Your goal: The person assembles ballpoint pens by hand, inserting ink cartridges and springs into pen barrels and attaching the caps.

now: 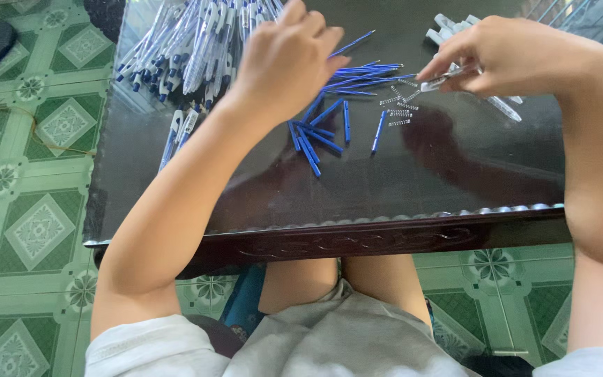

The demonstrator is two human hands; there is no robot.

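Observation:
My left hand (289, 57) hovers over the loose blue refills (322, 132) in the middle of the dark table (399, 174); its fingers are curled, and I cannot tell what it holds. My right hand (518, 56) pinches a clear pen barrel (448, 78) at the far right, its tip pointing left toward a small cluster of metal springs (399, 105). A second clear barrel (504, 108) lies just under that hand.
A heap of assembled white-and-blue pens (190, 45) lies at the table's far left, with two more pens (179, 132) below it. More clear barrels (448, 26) sit at the far right. Green patterned floor tiles (29, 174) surround the table. My knees are under its carved front edge (357, 234).

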